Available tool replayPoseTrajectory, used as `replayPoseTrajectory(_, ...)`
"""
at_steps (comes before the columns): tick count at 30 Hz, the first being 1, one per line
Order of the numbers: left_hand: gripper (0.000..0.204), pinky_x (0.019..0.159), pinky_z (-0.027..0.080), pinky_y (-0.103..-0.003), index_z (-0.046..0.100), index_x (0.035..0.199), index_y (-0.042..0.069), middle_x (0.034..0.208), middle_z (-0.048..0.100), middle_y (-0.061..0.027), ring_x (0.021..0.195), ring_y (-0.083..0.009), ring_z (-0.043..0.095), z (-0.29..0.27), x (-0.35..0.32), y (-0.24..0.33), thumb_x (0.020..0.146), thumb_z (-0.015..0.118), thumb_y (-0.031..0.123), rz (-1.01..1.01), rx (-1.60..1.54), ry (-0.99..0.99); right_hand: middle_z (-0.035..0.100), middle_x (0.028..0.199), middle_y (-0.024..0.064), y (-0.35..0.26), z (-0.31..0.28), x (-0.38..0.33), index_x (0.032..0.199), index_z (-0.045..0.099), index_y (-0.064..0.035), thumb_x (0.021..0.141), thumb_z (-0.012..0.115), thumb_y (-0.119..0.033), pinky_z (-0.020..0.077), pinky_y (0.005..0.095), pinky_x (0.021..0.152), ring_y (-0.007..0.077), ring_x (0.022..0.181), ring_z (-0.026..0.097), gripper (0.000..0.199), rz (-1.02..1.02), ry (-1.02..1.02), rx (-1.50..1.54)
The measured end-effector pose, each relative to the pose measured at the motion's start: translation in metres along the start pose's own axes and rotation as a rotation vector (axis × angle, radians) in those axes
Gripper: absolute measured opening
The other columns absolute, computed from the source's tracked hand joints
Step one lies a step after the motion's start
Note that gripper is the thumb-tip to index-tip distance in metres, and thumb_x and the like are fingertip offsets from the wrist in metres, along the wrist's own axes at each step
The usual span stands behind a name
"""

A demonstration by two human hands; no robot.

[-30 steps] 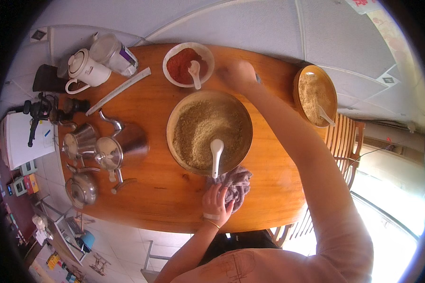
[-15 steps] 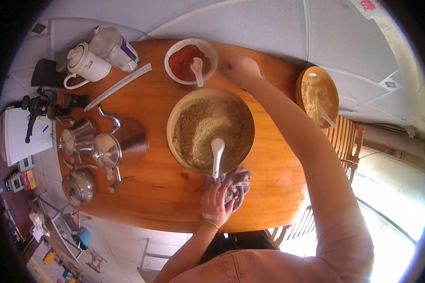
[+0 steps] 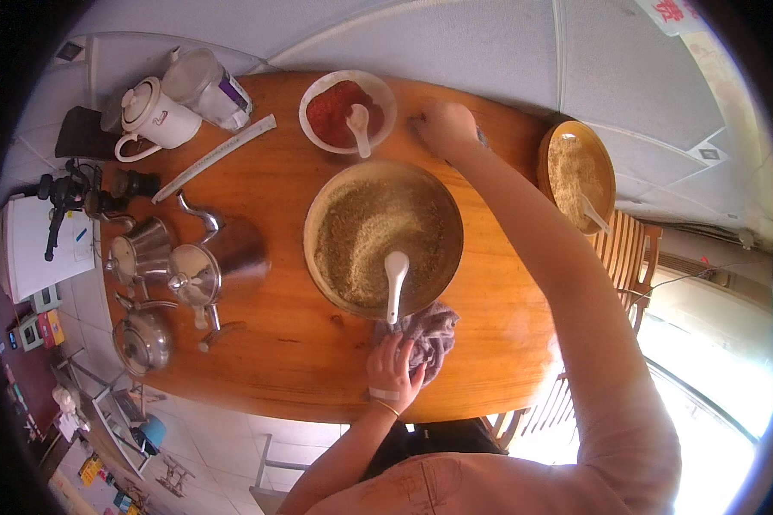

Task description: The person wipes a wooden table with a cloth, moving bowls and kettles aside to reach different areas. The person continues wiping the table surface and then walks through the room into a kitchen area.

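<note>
My left hand (image 3: 392,367) lies at the table's near side, fingers apart and touching the left edge of a crumpled grey-brown cloth (image 3: 435,336). Just beyond the cloth is a large round bowl (image 3: 312,262) of coarse yellow-green seasoning, with a white spoon (image 3: 395,276) resting in it. Across the table my right hand (image 3: 448,129) is closed against the wood, to the right of a white bowl (image 3: 310,89) of red powder. Something small and dark shows at its fingertips, too hidden to name. A white spoon (image 3: 359,127) leans in the red powder.
A bowl of pale crumbly stuff (image 3: 567,167) with a spoon stands at the right edge. Metal pots (image 3: 199,273), a white teapot (image 3: 161,116), a clear plastic jar (image 3: 199,86) and a long pale strip (image 3: 219,157) occupy the left. A wooden chair (image 3: 623,257) is at the right.
My right hand has shifted slightly to the right on the tabletop and is less blurred. My left hand, the cloth and the bowls stay in place.
</note>
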State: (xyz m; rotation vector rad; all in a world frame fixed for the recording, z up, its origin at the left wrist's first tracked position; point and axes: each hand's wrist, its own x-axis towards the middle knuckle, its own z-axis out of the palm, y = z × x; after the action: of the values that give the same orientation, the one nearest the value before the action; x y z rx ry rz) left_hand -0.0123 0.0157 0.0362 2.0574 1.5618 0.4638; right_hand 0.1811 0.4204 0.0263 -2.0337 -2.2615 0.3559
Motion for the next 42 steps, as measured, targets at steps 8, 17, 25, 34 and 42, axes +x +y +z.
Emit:
replayPoseTrajectory(8,0.062,0.101,0.037,-0.052,0.05,0.129,0.012,0.135,0.051,-0.0138,0.126,-0.0364,0.047,-0.001,0.001,0.0,0.077,0.077,0.033,0.011,0.005,-0.001,0.071,0.091,0.0171,0.002,0.004,0.006,0.093,0.073,-0.0094,0.085,0.062,-0.03,0.0538,0.0484,0.076,0.0372,0.087,0.067,0.025,-0.038,0.001,-0.01)
replayPoseTrajectory(17,0.061,0.101,0.038,-0.052,0.051,0.127,0.012,0.133,0.052,-0.0136,0.124,-0.0369,0.048,0.001,0.0,-0.002,0.076,0.077,0.033,0.003,-0.016,0.003,0.071,0.09,0.0147,-0.007,-0.012,0.004,0.09,0.073,-0.008,0.088,0.061,-0.028,0.0545,0.0464,0.076,0.0339,0.086,0.068,0.024,0.015,-0.002,0.008)
replayPoseTrajectory(25,0.061,0.102,0.038,-0.051,0.053,0.127,0.011,0.134,0.052,-0.0136,0.125,-0.0369,0.049,-0.002,0.0,0.0,0.076,0.077,0.033,-0.026,-0.034,-0.017,0.072,0.093,0.0144,-0.02,-0.025,0.003,0.094,0.073,-0.0094,0.086,0.061,-0.026,0.0563,0.0455,0.075,0.0337,0.087,0.07,0.022,0.017,-0.053,-0.026)
replayPoseTrajectory(34,0.064,0.103,0.037,-0.051,0.05,0.13,0.012,0.136,0.051,-0.0131,0.126,-0.0365,0.048,0.001,-0.001,-0.002,0.076,0.077,0.033,0.001,-0.03,0.024,0.072,0.097,0.0167,-0.016,-0.014,0.007,0.101,0.075,-0.0121,0.087,0.063,-0.034,0.0546,0.045,0.079,0.0333,0.091,0.069,0.028,0.166,-0.064,0.059)
replayPoseTrajectory(42,0.063,0.1,0.039,-0.053,0.05,0.13,0.009,0.135,0.051,-0.0164,0.124,-0.0387,0.048,-0.006,0.003,0.006,0.077,0.075,0.03,0.005,-0.043,0.008,0.072,0.096,0.0131,-0.011,-0.004,0.001,0.089,0.073,-0.0074,0.085,0.062,-0.024,0.0563,0.0459,0.076,0.0328,0.092,0.069,0.02,0.096,0.029,0.004)
